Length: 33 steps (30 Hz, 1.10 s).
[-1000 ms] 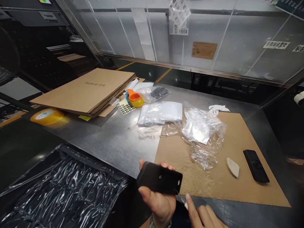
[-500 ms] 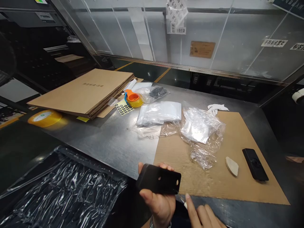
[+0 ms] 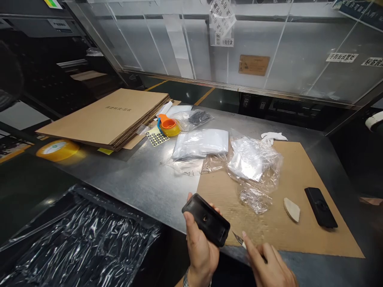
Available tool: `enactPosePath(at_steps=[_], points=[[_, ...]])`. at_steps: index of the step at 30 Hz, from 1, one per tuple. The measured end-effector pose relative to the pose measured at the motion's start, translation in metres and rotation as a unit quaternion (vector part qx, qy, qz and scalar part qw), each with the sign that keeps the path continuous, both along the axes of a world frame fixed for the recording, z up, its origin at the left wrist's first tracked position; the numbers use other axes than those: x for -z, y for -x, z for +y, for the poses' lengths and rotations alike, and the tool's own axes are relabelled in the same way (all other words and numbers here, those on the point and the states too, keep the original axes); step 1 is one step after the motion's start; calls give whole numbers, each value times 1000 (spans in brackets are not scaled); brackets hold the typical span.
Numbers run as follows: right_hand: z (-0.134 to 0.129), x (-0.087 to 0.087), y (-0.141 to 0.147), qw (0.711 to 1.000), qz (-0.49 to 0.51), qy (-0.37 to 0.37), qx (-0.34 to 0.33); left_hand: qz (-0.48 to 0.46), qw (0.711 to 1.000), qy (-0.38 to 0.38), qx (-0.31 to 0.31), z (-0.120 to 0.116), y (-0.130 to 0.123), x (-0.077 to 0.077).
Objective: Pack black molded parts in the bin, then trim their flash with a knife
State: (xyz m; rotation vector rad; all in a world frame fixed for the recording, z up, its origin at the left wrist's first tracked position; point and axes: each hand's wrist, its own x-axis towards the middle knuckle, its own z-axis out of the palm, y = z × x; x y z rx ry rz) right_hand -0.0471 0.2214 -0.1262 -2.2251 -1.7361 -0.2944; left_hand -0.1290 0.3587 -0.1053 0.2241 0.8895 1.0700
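A black plastic case with a small hole lies tilted in my left hand, thumb on its near side and fingers behind it. My right hand is closed around a small knife with a white handle, its blade pointing at the case's lower right corner, a little apart from it. On the cardboard sheet to the right rest a second black piece and a beige wedge-shaped pad.
Clear plastic bags and a white packet lie mid-table. Further left are an orange tape dispenser, a cardboard stack and yellow tape. Black plastic sheeting fills the lower left; a white glove lies behind.
My left hand has turned the case, so its hollow side now shows and its right end tips down. My right hand with the knife has shifted slightly right and up, and the blade shows more clearly.
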Motion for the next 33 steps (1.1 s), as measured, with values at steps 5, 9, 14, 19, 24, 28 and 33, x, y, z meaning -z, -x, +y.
enactPosePath(at_steps=[5, 9, 14, 19, 24, 28, 33], points=[[-5, -8, -13, 1000, 10, 3, -13, -34, 997, 36, 56, 2, 1, -2], [-4, -14, -15, 999, -31, -5, -36, -51, 995, 44, 74, 1, 0, -2], [-1, -15, -12, 998, -41, -16, -36, -44, 995, 39, 84, -1, 0, -4], [-1, -13, -13, 997, -55, -11, -43, -30, 995, 30, 87, -1, 0, -4], [-2, -14, -11, 998, -59, -8, -29, -28, 996, 19, 88, -4, 0, -1], [-3, -14, -12, 998, -62, 8, -30, -28, 995, 13, 91, -6, 0, 1], [-4, -14, -15, 996, -81, 15, -33, -3, 994, 6, 105, -5, 0, 0]])
